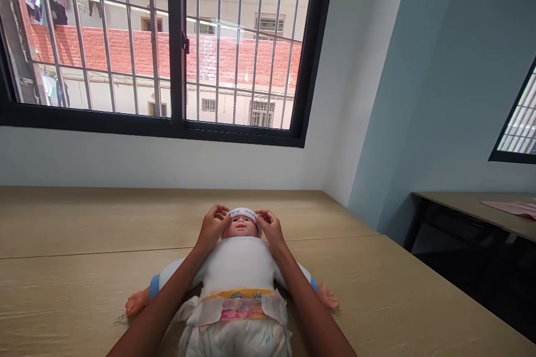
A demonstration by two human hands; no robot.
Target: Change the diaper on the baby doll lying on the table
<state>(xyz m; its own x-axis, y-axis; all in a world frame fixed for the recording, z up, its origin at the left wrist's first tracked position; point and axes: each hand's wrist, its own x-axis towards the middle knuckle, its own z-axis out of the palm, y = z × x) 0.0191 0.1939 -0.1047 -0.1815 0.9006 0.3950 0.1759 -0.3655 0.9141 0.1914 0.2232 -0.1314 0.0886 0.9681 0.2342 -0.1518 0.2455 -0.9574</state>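
A baby doll (238,268) lies on its back on the wooden table, its head toward the window and its arms spread out. It has a white top with blue cuffs and a diaper (243,312) with a yellow and pink waistband. Around its forehead is a white band (243,212) with dark lettering. My left hand (215,224) pinches the band's left side, fingers curled at the doll's temple. On the opposite side, my right hand (269,225) has its fingers closed on the band's right edge. The doll's eyes are hidden or too small to tell.
The light wooden table (84,223) reaches back to the wall under a barred window (178,56). A second table (460,206) stands at the right with a pink cloth (511,208) on it.
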